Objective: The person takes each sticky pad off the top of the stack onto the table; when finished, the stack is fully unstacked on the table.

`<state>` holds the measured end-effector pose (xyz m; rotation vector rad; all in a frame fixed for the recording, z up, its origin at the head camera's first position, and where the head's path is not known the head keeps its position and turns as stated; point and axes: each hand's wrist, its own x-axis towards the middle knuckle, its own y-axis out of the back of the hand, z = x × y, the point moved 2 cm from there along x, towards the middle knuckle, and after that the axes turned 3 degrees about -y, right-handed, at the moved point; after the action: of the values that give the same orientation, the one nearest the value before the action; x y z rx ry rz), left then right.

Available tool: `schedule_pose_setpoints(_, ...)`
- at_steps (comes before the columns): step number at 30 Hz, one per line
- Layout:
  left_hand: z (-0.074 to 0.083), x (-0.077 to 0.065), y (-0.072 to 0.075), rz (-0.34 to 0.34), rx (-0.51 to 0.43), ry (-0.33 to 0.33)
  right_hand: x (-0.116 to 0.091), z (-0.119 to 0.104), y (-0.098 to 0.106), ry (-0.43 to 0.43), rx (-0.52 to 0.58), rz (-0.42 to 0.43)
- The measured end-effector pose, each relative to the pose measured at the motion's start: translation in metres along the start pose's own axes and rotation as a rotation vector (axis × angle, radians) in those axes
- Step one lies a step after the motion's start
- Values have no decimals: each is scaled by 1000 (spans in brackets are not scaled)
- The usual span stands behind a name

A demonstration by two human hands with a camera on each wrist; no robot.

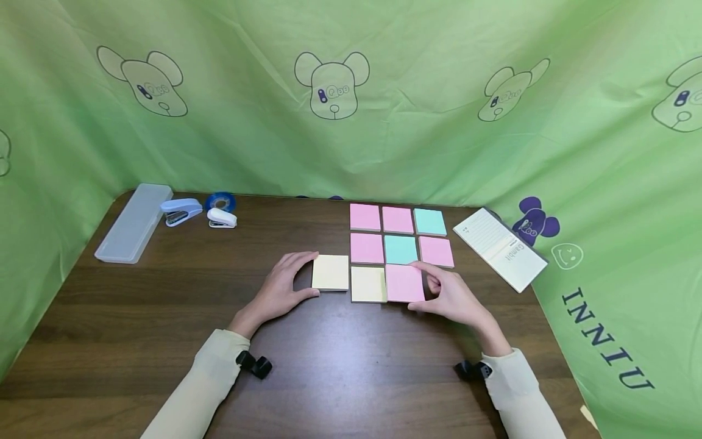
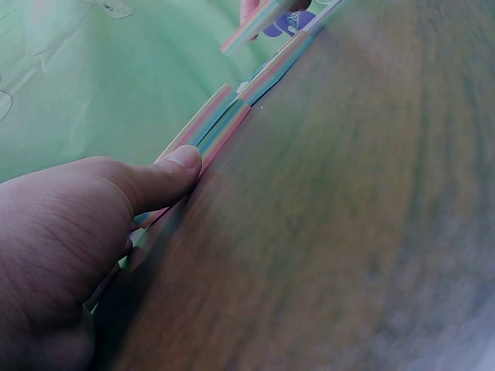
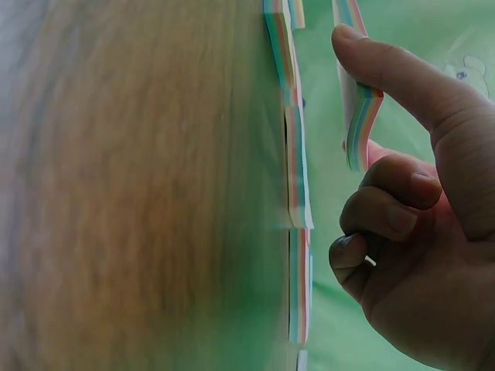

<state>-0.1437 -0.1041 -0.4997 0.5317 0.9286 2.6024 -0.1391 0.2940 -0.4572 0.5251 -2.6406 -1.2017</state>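
At the left of the group, my left hand (image 1: 280, 286) grips a pale yellow sticky-note pad (image 1: 330, 272) between thumb and fingers. The left wrist view shows the thumb against striped pad edges (image 2: 220, 127), two layers thick. My right hand (image 1: 452, 296) pinches a pink sticky-note pad (image 1: 404, 283) by its near and far edges. In the right wrist view this held pad (image 3: 362, 127) is raised off the table, its other fingers curled below. Another yellow pad (image 1: 368, 285) lies between the two held pads. Behind it are pink pads (image 1: 366, 248) and teal pads (image 1: 400, 249) in rows.
A spiral notebook (image 1: 501, 250) lies at the right. At the back left are a translucent case (image 1: 134, 225), a blue stapler (image 1: 181, 210), a white stapler (image 1: 222, 218) and a blue tape roll (image 1: 220, 200). A green curtain (image 1: 384, 152) hangs behind the wooden table (image 1: 329, 378).
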Motion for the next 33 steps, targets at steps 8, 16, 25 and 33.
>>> schedule_pose_setpoints(8, 0, -1, 0, 8, -1, -15, -4, 6, 4, -35, -20, -29)
schedule_pose_setpoints(16, 1, 0, 0, 5, -2, -7, -5, 13, 1, -54, -59, -68)
schedule_pose_setpoints(25, 0, -1, 0, 1, -11, 21, -3, 14, -4, -67, -122, -88)
schedule_pose_setpoints(33, -1, 0, -1, -9, -30, 42, -2, 10, -3, -84, -137, -74)
